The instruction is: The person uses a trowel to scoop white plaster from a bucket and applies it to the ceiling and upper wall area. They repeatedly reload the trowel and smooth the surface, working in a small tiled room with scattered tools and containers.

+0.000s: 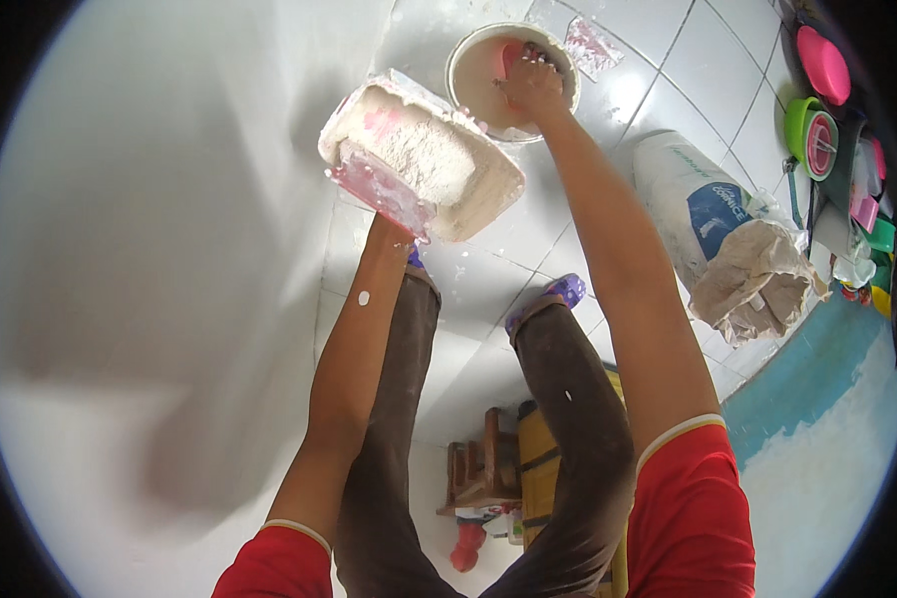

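My left hand [396,230] holds up a cut-open plastic container [498,204] partly filled with off-white powder [419,145]. The container hides most of that hand, and its near wall is smeared pink and white. At the far side, my right hand [533,84] reaches into a round white bucket [454,85] of cloudy, pale liquid. A pinkish-red piece [511,56] shows against its fingers, which look closed on it. What kind of piece it is, I cannot make out. The container is left of the bucket and nearer to me.
A white sack [668,189] with a crumpled brown mouth [757,284] lies to the right on the tiled floor [713,60]. Beyond it are green and pink plastic basins [802,125]. A white wall [149,299] rises at left. A wooden stool [483,473] stands behind my legs.
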`<state>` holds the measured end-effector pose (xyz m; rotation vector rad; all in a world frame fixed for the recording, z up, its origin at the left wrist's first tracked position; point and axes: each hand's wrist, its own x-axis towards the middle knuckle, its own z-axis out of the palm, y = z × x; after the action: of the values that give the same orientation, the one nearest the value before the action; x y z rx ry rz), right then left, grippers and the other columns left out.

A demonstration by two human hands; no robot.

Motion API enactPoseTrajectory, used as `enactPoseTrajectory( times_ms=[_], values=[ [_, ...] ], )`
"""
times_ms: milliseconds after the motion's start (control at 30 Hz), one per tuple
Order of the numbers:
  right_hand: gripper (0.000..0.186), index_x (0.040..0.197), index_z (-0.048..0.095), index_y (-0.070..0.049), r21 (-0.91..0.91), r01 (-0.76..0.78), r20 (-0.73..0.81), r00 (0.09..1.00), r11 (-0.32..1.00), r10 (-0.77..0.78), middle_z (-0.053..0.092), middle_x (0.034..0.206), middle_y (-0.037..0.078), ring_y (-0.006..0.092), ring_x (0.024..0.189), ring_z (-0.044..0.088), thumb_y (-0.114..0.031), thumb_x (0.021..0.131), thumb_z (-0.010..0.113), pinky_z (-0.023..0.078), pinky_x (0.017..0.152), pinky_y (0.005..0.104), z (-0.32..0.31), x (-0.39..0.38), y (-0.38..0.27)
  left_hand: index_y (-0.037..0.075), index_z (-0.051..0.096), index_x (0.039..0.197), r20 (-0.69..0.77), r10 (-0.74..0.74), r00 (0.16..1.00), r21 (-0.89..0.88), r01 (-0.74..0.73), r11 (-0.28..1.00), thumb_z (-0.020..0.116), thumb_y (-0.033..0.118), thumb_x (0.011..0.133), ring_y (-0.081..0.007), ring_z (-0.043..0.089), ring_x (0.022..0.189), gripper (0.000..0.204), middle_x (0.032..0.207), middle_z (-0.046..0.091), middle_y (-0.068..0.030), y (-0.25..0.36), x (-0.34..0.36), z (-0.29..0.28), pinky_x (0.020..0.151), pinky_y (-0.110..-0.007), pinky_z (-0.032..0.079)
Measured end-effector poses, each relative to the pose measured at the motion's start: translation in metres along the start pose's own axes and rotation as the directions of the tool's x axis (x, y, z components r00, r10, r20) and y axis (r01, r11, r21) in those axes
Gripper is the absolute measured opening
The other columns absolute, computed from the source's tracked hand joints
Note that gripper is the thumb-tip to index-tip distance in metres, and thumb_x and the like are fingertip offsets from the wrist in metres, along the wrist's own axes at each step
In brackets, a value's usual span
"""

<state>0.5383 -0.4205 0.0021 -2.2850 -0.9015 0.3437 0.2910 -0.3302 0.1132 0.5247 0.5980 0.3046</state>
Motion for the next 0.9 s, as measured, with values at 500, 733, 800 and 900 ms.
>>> enactPoseTrajectory(
  times_ms=[500, 733, 800, 900],
  values=[
    [0.048, 0.11, 0.071, -0.007, 0.004, 0.02, 0.187, 0.982, 1.0, -0.02, 0.07, 0.121, 0.014, 0.0315, 0.107, 0.069, -0.049, 0.094, 0.054, 0.052, 0.096, 0.0446, -0.193, 0.012, 0.024, 0.02, 0.029, 0.156, -0.03, 0.033, 0.999, -0.019, -0.034, 0.999, 0.038, 0.067, 0.1, -0.0313, 0.04, 0.142, 0.074, 0.156, 0.038, -0.0104, -0.027, 0.012, 0.141, 0.118, -0.052, 0.034],
    [0.032, 0.122, 0.066, -0.016, 0.159, 0.11, 0.31, 0.938, 0.981, -0.155, 0.068, 0.125, 0.011, 0.0288, 0.114, 0.066, -0.032, 0.097, 0.053, 0.049, 0.1, 0.0422, -0.113, 0.013, 0.091, 0.021, 0.029, 0.156, -0.069, 0.1, 0.993, -0.042, -0.103, 0.994, 0.037, 0.068, 0.1, -0.0307, 0.041, 0.142, 0.073, 0.156, 0.037, -0.0093, -0.014, 0.019, 0.077, 0.118, -0.052, 0.034],
    [0.04, 0.137, 0.053, -0.017, 0.087, 0.07, 0.288, 0.953, 0.994, -0.092, 0.063, 0.13, 0.019, 0.034, 0.119, 0.062, -0.026, 0.098, 0.05, 0.046, 0.105, 0.0464, 0.0, 0.073, 0.087, 0.021, 0.029, 0.156, -0.075, 0.074, 0.994, -0.089, -0.08, 0.993, 0.037, 0.068, 0.1, -0.0305, 0.041, 0.142, 0.073, 0.157, 0.037, -0.009, -0.026, 0.027, 0.065, 0.118, -0.052, 0.035],
    [0.045, 0.144, 0.048, -0.016, 0.119, -0.065, 0.042, 0.997, 0.991, 0.06, 0.063, 0.129, 0.024, 0.0375, 0.12, 0.062, -0.019, 0.099, 0.045, 0.046, 0.106, 0.0499, 0.082, 0.1, 0.184, 0.022, 0.029, 0.156, -0.031, -0.003, 1.0, -0.102, -0.001, 0.995, 0.036, 0.068, 0.1, -0.0302, 0.041, 0.142, 0.073, 0.157, 0.037, -0.0086, -0.032, 0.054, 0.082, 0.118, -0.051, 0.035]
  ],
)
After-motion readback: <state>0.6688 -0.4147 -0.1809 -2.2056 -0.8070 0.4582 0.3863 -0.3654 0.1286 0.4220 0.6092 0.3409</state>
